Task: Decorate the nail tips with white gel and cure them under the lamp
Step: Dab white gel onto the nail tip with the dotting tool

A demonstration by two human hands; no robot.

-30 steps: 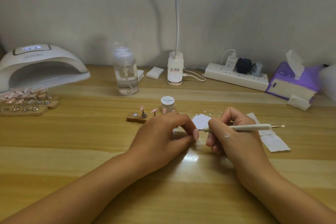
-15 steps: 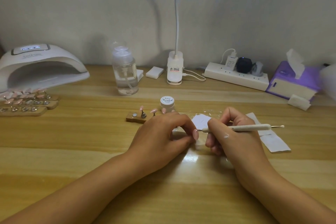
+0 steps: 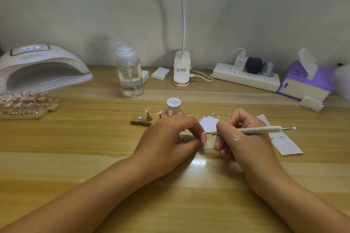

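My left hand (image 3: 170, 136) rests on the table with fingers curled, pinching a pink nail tip (image 3: 204, 137) between thumb and forefinger. My right hand (image 3: 240, 138) grips a white dotting pen (image 3: 253, 129) like a pencil; its fine metal point touches the top of that nail tip. Behind the hands stands a small white gel jar (image 3: 173, 106) labelled "Painted". A short wooden holder (image 3: 141, 120) carries a few pink nail tips on stands. At the far left sits the white curing lamp (image 3: 41, 68), lit, with rows of nail tips on wooden holders (image 3: 26, 105) in front.
A clear pump bottle (image 3: 129, 73), a clip lamp base (image 3: 181, 70) with its cable, a power strip (image 3: 246, 77) and a purple tissue box (image 3: 306, 81) line the back. White paper strips (image 3: 284, 142) lie right of my right hand. Cotton pads (image 3: 160, 73) sit behind.
Almost nothing differs: both hands stay where they were, with the pen point working at the nail tip.
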